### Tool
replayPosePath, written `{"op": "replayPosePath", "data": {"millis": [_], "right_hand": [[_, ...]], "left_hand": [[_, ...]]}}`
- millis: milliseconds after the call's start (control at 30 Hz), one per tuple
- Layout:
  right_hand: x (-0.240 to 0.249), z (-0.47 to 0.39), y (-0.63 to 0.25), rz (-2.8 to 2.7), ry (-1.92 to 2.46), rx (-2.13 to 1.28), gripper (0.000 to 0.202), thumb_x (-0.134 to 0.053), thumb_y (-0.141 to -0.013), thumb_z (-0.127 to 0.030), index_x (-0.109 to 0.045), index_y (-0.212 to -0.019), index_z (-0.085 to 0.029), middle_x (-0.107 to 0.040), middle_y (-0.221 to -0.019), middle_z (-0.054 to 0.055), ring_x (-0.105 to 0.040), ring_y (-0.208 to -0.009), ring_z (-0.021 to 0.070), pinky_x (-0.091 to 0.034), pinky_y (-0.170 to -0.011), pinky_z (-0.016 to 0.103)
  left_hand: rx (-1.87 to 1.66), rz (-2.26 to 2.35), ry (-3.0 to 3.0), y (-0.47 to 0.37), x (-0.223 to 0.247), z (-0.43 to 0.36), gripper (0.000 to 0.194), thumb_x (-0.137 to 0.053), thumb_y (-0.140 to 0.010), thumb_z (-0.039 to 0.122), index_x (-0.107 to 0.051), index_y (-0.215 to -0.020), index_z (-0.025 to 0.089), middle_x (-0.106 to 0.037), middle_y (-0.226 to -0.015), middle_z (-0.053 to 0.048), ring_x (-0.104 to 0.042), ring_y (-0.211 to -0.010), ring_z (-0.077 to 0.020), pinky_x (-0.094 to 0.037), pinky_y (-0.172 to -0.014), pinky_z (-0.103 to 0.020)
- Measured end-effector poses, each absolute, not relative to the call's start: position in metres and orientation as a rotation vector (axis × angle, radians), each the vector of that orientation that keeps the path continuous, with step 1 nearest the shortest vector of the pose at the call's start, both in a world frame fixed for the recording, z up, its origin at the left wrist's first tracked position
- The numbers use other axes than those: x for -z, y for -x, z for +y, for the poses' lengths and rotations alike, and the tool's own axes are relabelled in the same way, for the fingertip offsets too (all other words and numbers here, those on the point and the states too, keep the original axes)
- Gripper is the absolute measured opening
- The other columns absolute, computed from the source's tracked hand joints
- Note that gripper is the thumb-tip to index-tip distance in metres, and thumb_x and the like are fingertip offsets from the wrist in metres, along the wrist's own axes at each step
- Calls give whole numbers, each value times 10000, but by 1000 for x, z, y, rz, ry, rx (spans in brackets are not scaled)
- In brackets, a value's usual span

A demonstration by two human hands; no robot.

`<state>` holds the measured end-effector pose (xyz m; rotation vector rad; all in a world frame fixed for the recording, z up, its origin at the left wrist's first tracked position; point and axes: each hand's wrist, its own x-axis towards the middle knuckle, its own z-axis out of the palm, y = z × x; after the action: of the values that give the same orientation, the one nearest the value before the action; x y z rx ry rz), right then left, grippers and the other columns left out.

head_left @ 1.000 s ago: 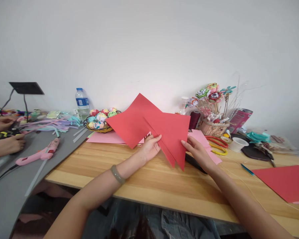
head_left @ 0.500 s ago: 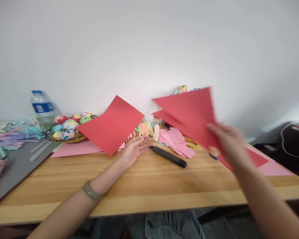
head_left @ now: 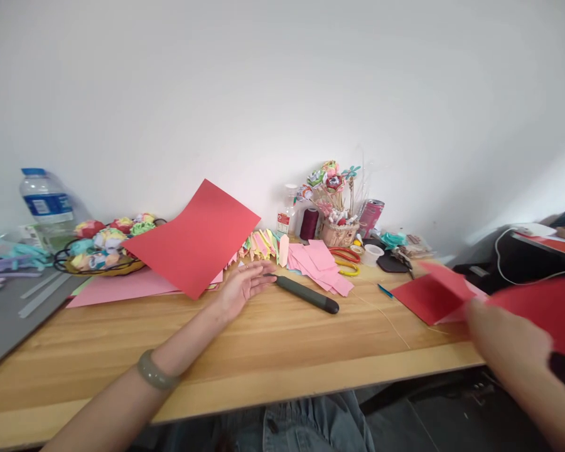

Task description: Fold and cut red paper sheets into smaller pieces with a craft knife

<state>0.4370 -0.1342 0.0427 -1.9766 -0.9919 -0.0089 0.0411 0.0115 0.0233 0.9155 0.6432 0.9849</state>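
Currently, red paper (head_left: 548, 304) in fingers of right hand (head_left: 511, 336); left hand (head_left: 242, 289) open.

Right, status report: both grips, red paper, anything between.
Left grip open, empty. Right grip blurred, holding red paper. Black tool lies between.

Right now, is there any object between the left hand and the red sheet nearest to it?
Nothing visible stands between the left hand and the red sheet. The pink paper is partly covered by that sheet, and the dark-handled tool lies on the other side, by the fingertips.
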Motion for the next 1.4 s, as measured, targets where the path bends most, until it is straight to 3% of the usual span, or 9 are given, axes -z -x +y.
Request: {"op": "replayPosePath", "data": {"millis": [100, 267, 600, 733, 867, 933, 1067, 1233, 1400], "right_hand": [[-15, -113, -428, -1190, 2238, 192, 384, -367, -816, -253, -552, -482, -218, -526, -485, 164, -617, -747, 436, -378, -651, 637], [7, -98, -414, -1418, 2489, 420, 359, -346, -826, -196, -661, -733, -51, -609, -615, 287, -633, -655, 417, -430, -526, 537], [-7, -84, -394, -1599, 2676, 572, 297, -373, -781, -7, -664, -751, -59, -655, -684, 217, -664, -683, 329, -493, -515, 412], [-15, -82, -376, -1782, 2566, 588, 323, -339, -792, 4, -647, -873, -53, -662, -864, 235, -653, -804, 333, -509, -535, 407], [-16, -90, -337, -2150, 2240, 549, 360, -389, -824, -48, -603, -1090, -161, -619, -1146, 134, -595, -1021, 223, -498, -815, 353], [-13, -91, -313, -2385, 1863, 504, 361, -423, -831, -82, -590, -1134, -185, -614, -1174, 95, -578, -1057, 192, -471, -884, 318], [-1, -75, -280, -2462, 1351, 575, 335, -411, -865, -161, -593, -1147, -158, -608, -1180, 120, -547, -1107, 241, -468, -895, 396], [15, -44, -277, -2382, 1443, 651, 422, -360, -900, -332, -535, -1214, -112, -566, -1228, 165, -544, -1106, 267, -466, -887, 428], [23, -37, -298, -2409, 1522, 553, 443, -303, -899, -317, -504, -1250, -137, -588, -1199, 150, -581, -1050, 243, -507, -809, 371]], "left_hand": [[-976, 663, -907, -41, -24, 10, 208, -617, -753, 192, -651, -950, 134, -669, -1028, -101, -660, -869, -196, -503, -755, -271], [-990, 674, -898, -42, -27, 9, 187, -598, -767, 184, -650, -937, 127, -677, -1002, -103, -668, -834, -186, -503, -753, -272], [-1016, 718, -1000, -36, -35, 11, 209, -622, -750, 221, -650, -937, 131, -668, -1036, -110, -658, -868, -188, -497, -770, -269], [-1082, 792, -1089, -21, -51, 10, 236, -649, -714, 251, -652, -921, 139, -678, -1004, -108, -655, -875, -218, -491, -805, -314], [-1178, 1023, -1445, 15, -67, 17, 270, -624, -732, 347, -658, -930, 167, -677, -994, -104, -598, -1013, -267, -451, -893, -383], [-1255, 1265, -1741, 39, -71, 27, 248, -588, -759, 366, -661, -928, 200, -656, -1059, -86, -565, -1063, -281, -413, -939, -428], [-1235, 1626, -2383, 81, -68, 50, 325, -542, -794, 315, -592, -1083, 174, -586, -1179, -123, -482, -1152, -308, -330, -1007, -483], [-970, 2007, -2425, 99, -55, 69, 685, -645, -729, 377, -394, -1290, 74, -348, -1385, -225, -284, -1298, -340, -240, -1047, -490], [-828, 2185, -2275, 95, -58, 76, 739, -621, -759, 397, -323, -1335, 42, -247, -1420, -270, -228, -1313, -385, -241, -1024, -517]]}}
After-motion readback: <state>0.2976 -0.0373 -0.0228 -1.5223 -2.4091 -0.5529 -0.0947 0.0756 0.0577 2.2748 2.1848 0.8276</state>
